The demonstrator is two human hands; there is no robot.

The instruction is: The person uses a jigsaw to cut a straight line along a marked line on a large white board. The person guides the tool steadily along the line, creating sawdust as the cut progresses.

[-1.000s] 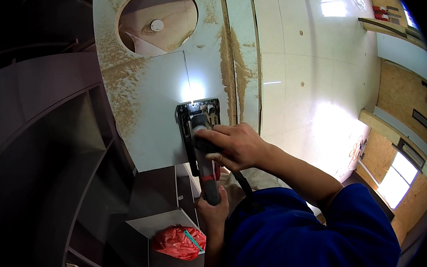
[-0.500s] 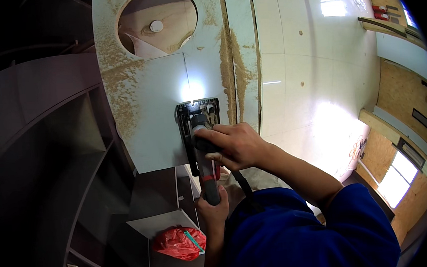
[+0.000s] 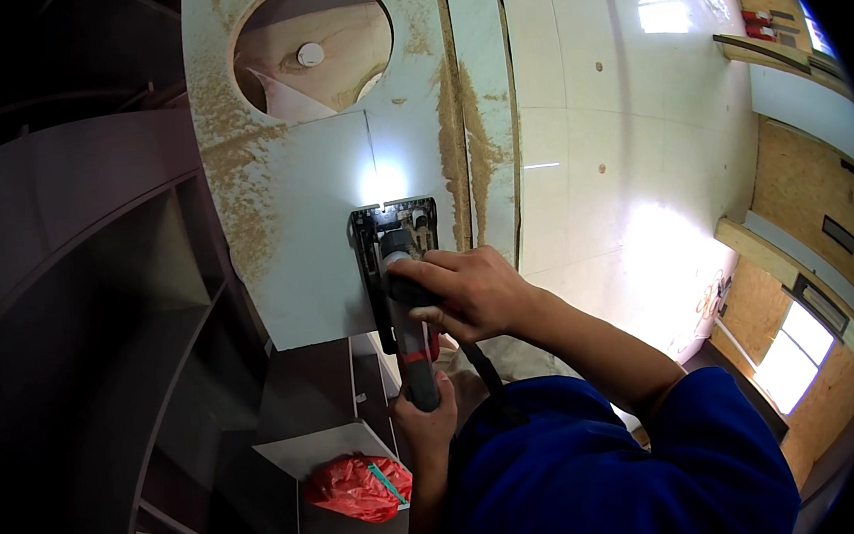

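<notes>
My right hand (image 3: 474, 288) is closed over the front body of a jigsaw (image 3: 403, 279), with its forearm coming in from the right. Lower down, my left hand (image 3: 427, 415) wraps round the rear end of the tool's grey and red handle. The jigsaw's black base plate lies on a pale board (image 3: 313, 216), close to the board's near edge. A bright lamp spot shines just beyond the base plate. From that spot a thin dark line runs away toward a large round hole in the board. The blade is hidden under the tool.
Sawdust (image 3: 239, 171) covers the board's left side and a long seam on the right. Dark cabinets (image 3: 168, 358) stand at left. A red plastic bag (image 3: 359, 485) lies at lower left. A black cord or strap (image 3: 485, 368) hangs beside the jigsaw. Pale floor (image 3: 585, 104) extends right.
</notes>
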